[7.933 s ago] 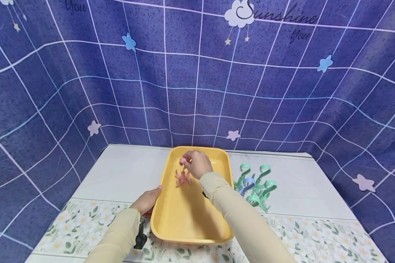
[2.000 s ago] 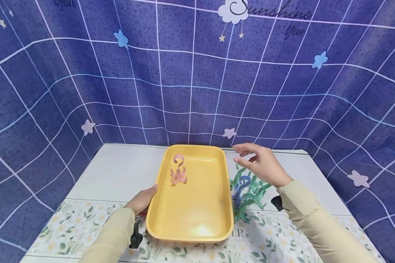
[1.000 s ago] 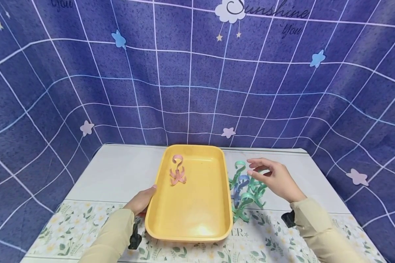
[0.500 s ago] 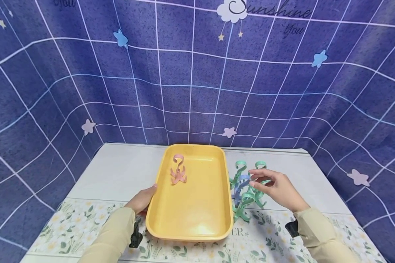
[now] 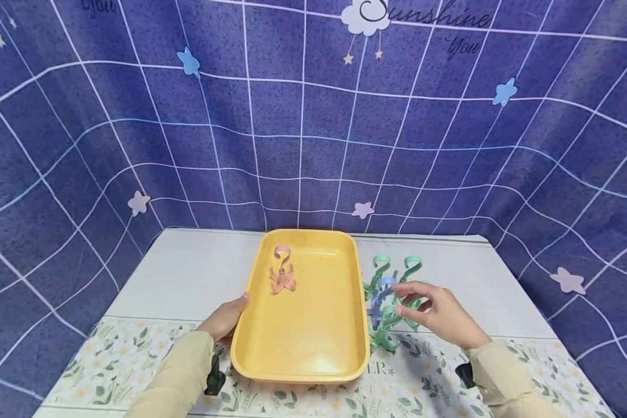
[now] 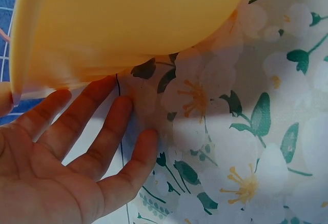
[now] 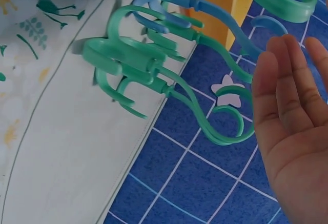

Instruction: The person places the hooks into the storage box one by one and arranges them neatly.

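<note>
A yellow tray (image 5: 313,331) stands in the middle of the table, with a pink four-claw plastic hook (image 5: 283,280) upright near its far left corner. My left hand (image 5: 226,318) grips the tray's left side, thumb at the rim; the left wrist view has its fingers spread against the outer wall. Right of the tray my right hand (image 5: 439,310) hovers with fingers bent and nothing held. Its fingertips are close to a blue hook (image 5: 376,307) and a green hook (image 5: 382,338) at the front. Other green hooks (image 7: 136,55) cluster behind, partly hidden by the hand.
A white mat (image 5: 198,273) with a flowered front band (image 5: 120,354) covers the table. Behind and at both sides hangs a blue grid-patterned curtain (image 5: 313,151). The hooks crowd against the tray's right wall.
My right hand has released the pink hook in the tray, crossed to the hooks at the right, and lately drifted lower and nearer to me. My left hand still holds the tray.
</note>
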A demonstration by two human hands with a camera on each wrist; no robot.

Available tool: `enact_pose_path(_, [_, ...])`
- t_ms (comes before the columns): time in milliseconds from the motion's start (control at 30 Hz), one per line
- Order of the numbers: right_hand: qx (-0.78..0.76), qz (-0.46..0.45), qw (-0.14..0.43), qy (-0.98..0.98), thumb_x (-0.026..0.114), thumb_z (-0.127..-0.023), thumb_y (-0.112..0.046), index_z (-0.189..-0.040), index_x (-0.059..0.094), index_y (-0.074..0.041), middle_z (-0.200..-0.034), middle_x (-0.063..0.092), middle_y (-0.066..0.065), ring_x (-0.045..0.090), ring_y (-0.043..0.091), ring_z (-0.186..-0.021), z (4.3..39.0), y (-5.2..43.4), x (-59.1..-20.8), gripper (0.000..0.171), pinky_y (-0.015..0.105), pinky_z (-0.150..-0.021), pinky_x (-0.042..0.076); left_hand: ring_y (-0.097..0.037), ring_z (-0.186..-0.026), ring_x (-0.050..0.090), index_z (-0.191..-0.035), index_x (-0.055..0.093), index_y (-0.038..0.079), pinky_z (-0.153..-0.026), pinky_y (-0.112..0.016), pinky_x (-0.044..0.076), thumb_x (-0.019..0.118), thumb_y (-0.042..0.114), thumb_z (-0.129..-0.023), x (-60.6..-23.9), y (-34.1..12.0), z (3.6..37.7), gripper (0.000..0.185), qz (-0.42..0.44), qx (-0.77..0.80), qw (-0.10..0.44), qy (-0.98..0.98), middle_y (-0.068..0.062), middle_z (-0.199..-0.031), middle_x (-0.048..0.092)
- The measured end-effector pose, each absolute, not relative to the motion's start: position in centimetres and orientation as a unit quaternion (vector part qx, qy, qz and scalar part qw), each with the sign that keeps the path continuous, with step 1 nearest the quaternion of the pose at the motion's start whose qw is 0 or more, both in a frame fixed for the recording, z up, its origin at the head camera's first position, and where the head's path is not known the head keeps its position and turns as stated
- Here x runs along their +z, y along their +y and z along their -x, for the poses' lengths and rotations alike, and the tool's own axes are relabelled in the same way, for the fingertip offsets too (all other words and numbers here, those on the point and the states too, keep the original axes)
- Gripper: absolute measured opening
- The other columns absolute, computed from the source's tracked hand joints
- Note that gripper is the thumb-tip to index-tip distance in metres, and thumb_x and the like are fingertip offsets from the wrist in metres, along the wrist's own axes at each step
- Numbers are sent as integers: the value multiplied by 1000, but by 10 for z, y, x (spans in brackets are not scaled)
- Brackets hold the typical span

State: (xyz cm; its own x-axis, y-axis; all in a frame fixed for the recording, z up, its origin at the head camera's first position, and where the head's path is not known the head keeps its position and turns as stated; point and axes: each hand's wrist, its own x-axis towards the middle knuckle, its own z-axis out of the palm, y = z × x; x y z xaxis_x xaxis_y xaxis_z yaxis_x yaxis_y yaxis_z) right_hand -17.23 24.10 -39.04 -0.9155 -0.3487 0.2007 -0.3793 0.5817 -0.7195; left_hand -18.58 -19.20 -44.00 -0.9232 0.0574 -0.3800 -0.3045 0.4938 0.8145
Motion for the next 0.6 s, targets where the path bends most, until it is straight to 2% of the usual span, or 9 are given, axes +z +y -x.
enact_pose_path(167, [402, -211, 10, -891, 80, -91, -25, -126, 70, -10, -114, 72, 2, 67, 22, -95, 170, 242, -395, 39, 28, -73, 55, -22, -84, 70, -138, 51, -8, -77, -40, 58, 26, 44, -112, -441, -193, 186, 64, 75, 499, 181, 844, -14, -100, 70])
enact_pose_path(333, [392, -216, -4, -894, 80, -91, -28, -124, 71, -15, -113, 71, 1, 65, 14, -94, 169, 243, -398, 36, 28, -73, 55, -23, -83, 70, -138, 51, -9, -75, -41, 58, 25, 43, -113, -439, -191, 184, 63, 72, 505, 179, 841, -13, -99, 70])
enact_pose_path(600, [397, -204, -9, -895, 79, -92, -27, -123, 72, -13, -119, 71, 8, 64, 11, -94, 168, 241, -402, 35, 29, -74, 55, -26, -82, 72, -137, 52, -8, -73, -41, 59, 25, 44, -113, -438, -192, 183, 63, 73, 512, 180, 837, -14, -97, 71])
